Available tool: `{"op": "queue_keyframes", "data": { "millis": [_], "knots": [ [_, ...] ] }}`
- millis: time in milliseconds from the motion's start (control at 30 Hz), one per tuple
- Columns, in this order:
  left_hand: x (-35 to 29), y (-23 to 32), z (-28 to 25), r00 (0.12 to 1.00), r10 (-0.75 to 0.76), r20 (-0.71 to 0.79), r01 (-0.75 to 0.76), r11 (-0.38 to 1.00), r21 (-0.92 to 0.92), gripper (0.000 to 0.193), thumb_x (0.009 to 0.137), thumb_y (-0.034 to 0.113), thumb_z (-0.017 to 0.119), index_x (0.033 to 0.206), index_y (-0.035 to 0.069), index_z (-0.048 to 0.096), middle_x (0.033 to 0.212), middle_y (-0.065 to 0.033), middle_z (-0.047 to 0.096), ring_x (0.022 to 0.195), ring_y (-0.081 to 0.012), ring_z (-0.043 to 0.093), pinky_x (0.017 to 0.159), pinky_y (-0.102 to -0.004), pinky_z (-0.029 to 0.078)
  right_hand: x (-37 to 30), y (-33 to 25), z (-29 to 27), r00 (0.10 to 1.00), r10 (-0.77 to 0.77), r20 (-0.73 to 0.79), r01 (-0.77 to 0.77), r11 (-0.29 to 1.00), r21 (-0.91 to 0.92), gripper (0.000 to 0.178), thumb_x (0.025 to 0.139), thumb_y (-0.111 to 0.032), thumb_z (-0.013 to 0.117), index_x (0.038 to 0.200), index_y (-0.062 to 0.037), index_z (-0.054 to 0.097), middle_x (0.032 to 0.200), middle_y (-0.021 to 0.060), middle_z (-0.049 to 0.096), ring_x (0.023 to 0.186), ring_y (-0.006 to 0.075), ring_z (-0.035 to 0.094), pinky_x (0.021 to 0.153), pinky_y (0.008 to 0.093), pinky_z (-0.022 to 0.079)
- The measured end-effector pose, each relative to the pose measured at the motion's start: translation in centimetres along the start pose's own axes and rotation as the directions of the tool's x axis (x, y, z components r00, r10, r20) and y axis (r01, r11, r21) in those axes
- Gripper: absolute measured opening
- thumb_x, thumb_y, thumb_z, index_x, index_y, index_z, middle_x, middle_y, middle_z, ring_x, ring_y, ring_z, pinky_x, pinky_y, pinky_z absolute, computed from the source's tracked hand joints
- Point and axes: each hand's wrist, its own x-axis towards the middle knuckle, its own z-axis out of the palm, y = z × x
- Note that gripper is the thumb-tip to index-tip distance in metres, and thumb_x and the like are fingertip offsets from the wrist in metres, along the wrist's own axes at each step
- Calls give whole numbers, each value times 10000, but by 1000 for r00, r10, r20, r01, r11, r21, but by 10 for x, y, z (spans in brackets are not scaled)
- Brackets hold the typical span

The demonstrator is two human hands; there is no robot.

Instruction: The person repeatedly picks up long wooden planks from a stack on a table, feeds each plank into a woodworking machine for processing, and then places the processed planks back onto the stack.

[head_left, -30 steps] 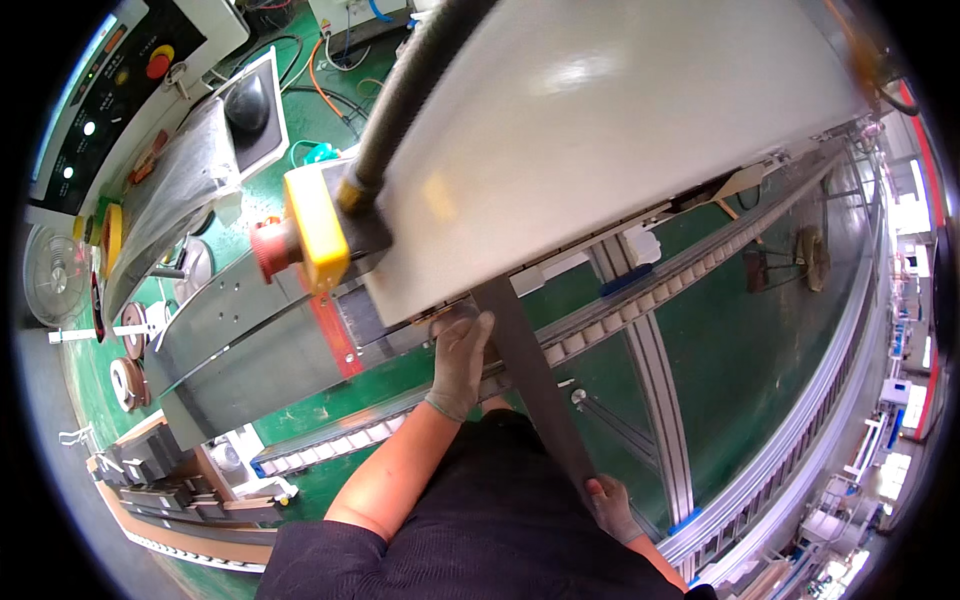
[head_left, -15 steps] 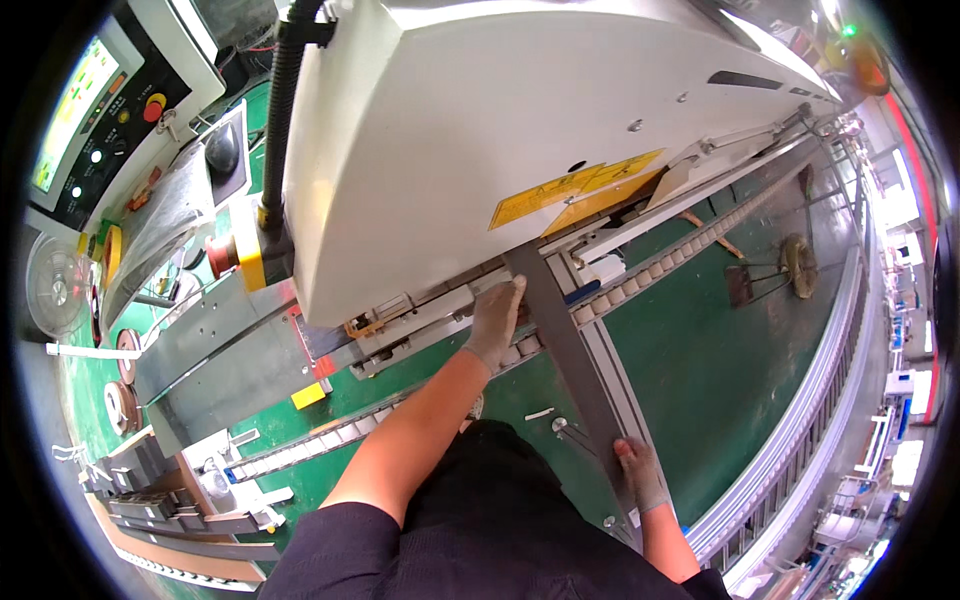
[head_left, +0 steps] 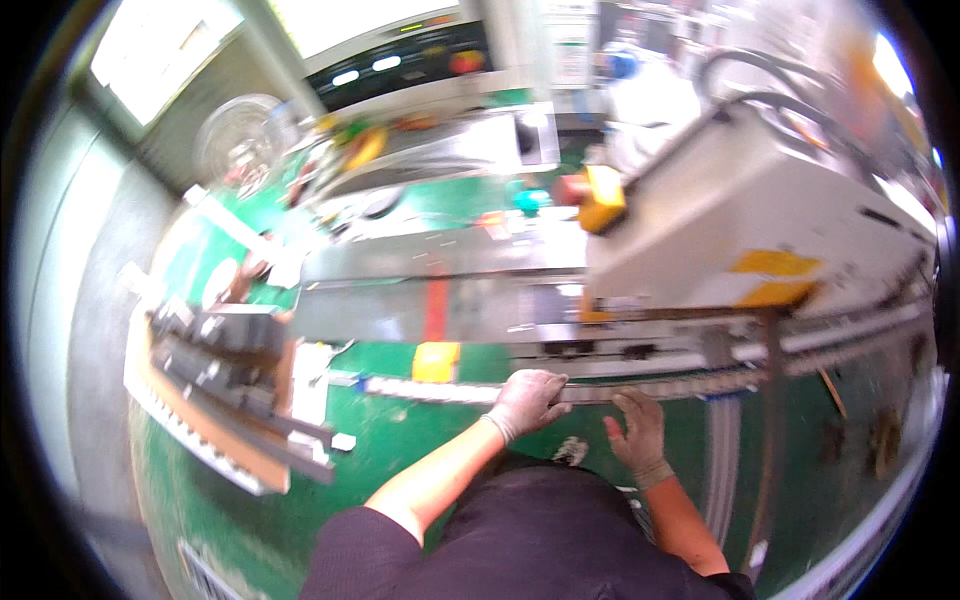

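Observation:
Both my hands wear pale gloves and hover over the narrow roller track [head_left: 690, 388] in front of the machine. My left hand [head_left: 528, 403] points right, loosely bent, its thumb a little apart from its fingers; nothing shows in it. To its right is my right hand [head_left: 637, 432], fingers raised and spread, holding nothing. Whether either hand touches the track is hard to tell, as the picture is smeared. The long dark flat bar [head_left: 771, 400] stretches from the machine toward me, farther right, apart from both hands.
A white machine cover [head_left: 740, 220] with yellow labels stands at the right. Left of it lies a grey metal table [head_left: 390, 310] with a red strip. Dark bars [head_left: 235, 345] are stacked at the left. A control panel [head_left: 400, 65] is at the back.
Both hands have come off the flat bar, and the right has moved up and left, near the other. The view has swung left, so the machine and bar appear farther right.

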Motion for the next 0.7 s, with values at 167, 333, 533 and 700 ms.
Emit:
{"op": "queue_keyframes", "data": {
  "millis": [167, 333, 533, 700],
  "knots": [
    [-163, -109, -13, 801, -301, -518, 385, 921, 60, 477, 857, 406, 643, 1200, 76, 611, 1276, -129, 579, 1270, -357, 463, 1106, -514, 304, -1, -38, 63, 989, -145, 15, 146, 980, -135, 366, 870, -322, 655, 1145, -83, 620, 1227, 135, 561, 1208, 331, 491, 1054, 480, 335],
    [-318, -185, -27, -146, -800, -582, 698, 334, -634, 628, 818, 334, 699, 1281, -42, 502, 1276, -267, 531, 1220, -420, 481, 1073, -482, 365, 28, -99, 78, 983, -147, 114, 153, 987, -45, 318, 885, -287, 637, 1106, -59, 629, 1151, 135, 585, 1123, 339, 523, 998, 465, 370],
    [-446, -263, 73, -691, -721, 56, 135, -205, -969, 741, 838, 334, 723, 1353, -99, 414, 1359, -265, 497, 1279, -360, 479, 1089, -420, 378, 72, -171, 128, 929, -325, 178, 324, 945, 34, 258, 904, -255, 622, 1060, -50, 643, 1070, 145, 616, 1027, 335, 561, 906, 421, 435],
    [-454, -255, 122, -489, -859, 150, -231, -38, -972, 511, 913, 304, 691, 1194, -88, 524, 1202, -191, 606, 1090, -264, 586, 955, -387, 448, 91, -217, 186, 943, -316, 104, 316, 949, 11, 279, 887, -307, 635, 1063, -90, 646, 1060, 118, 640, 1011, 338, 578, 905, 442, 436]
  ]
}}
